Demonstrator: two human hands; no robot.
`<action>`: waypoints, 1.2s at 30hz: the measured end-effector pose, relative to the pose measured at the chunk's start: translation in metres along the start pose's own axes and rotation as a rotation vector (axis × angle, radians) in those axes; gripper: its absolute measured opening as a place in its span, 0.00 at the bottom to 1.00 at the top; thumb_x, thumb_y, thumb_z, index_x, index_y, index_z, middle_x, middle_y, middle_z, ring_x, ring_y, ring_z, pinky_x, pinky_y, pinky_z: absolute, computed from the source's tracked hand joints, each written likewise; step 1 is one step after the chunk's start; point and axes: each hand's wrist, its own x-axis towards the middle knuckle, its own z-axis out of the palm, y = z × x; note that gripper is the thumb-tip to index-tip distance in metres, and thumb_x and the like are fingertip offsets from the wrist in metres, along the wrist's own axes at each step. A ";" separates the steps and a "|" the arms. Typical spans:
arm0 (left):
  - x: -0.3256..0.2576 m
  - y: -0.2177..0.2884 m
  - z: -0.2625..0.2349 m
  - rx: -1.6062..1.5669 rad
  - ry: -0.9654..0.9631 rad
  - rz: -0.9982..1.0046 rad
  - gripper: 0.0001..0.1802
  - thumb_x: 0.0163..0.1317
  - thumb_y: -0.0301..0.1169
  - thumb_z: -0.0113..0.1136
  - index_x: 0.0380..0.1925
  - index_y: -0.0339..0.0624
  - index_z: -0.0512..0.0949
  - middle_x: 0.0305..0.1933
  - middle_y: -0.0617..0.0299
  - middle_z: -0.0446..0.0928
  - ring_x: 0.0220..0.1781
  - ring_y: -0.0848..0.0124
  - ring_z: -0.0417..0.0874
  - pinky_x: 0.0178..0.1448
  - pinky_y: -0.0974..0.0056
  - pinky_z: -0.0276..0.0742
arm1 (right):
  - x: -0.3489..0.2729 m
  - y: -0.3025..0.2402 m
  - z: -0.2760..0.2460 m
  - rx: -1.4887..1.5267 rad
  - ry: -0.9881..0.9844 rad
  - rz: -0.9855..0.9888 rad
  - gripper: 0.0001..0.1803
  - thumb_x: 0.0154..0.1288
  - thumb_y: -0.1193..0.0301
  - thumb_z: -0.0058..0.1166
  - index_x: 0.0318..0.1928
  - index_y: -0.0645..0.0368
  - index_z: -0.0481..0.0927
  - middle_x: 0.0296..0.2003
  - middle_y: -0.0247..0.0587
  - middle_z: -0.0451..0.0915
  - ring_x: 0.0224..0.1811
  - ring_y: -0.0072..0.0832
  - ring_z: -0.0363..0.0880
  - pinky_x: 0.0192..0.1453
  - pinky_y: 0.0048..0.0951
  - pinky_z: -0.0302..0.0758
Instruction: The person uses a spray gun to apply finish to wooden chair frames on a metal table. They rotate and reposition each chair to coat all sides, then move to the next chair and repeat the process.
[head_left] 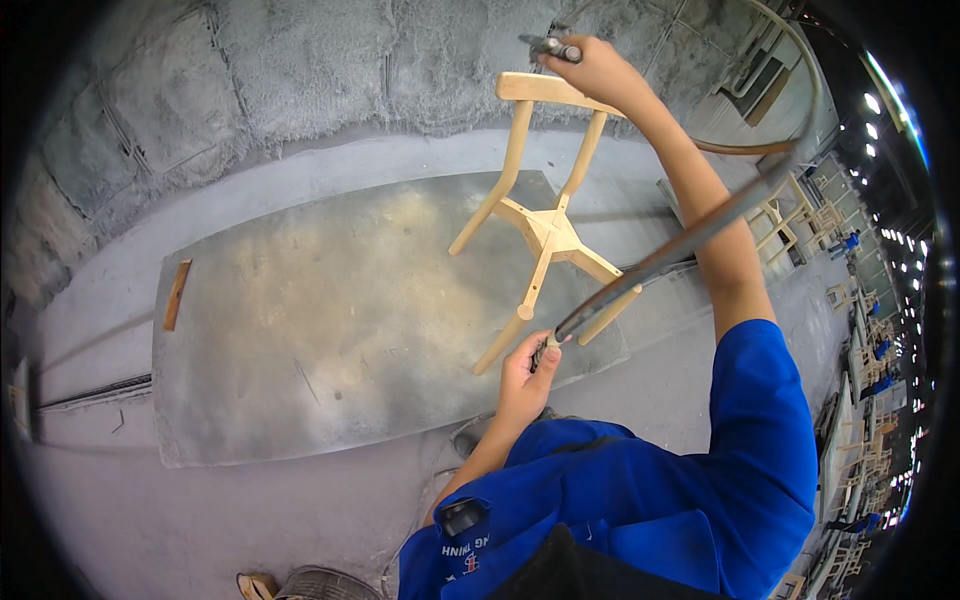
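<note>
A bare wooden chair frame [545, 225] lies upside down on a grey metal sheet [330, 330] spread over the concrete floor, its legs sticking out and its curved back rail at the far end near the rough block wall [300, 60]. The right hand [590, 68] reaches out over that rail with the arm stretched long, fingers wrapped tightly around a small metal spray tool [548, 45] whose nozzle points left, just above the wood. The left hand [527, 368] sits closer to the body, just beside the tip of one chair leg, and pinches a dark hose [690, 235] between thumb and curled fingers. The hose runs up and to the right from that hand, crossing in front of the right forearm, then arcs overhead toward the tool. The person wears a blue short-sleeved shirt [680, 480]. A short wooden strip [177, 294] lies on the left edge of the sheet, well apart from the chair. More pale wooden chair frames [800, 215] stand in rows off to the right.
</note>
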 end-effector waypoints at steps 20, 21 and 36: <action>-0.016 -0.018 0.040 0.161 0.009 -0.093 0.18 0.70 0.40 0.65 0.47 0.34 0.80 0.31 0.75 0.72 0.31 0.86 0.66 0.35 0.76 0.62 | -0.055 0.218 -0.047 0.645 0.267 0.607 0.18 0.65 0.53 0.60 0.37 0.55 0.81 0.20 0.29 0.73 0.18 0.19 0.73 0.17 0.23 0.59; -0.017 -0.023 0.044 0.177 0.001 -0.119 0.18 0.70 0.40 0.65 0.47 0.35 0.80 0.31 0.75 0.73 0.32 0.85 0.67 0.36 0.76 0.63 | -0.064 0.234 -0.049 0.652 0.301 0.620 0.18 0.65 0.52 0.60 0.34 0.54 0.79 0.20 0.28 0.73 0.18 0.19 0.74 0.17 0.23 0.59; -0.064 -0.085 0.107 0.378 -0.056 -0.385 0.19 0.67 0.37 0.68 0.52 0.36 0.81 0.39 0.67 0.82 0.40 0.79 0.76 0.48 0.71 0.72 | -0.186 0.250 0.028 1.224 0.259 0.419 0.14 0.69 0.59 0.63 0.38 0.57 0.81 0.22 0.26 0.76 0.21 0.15 0.72 0.23 0.22 0.65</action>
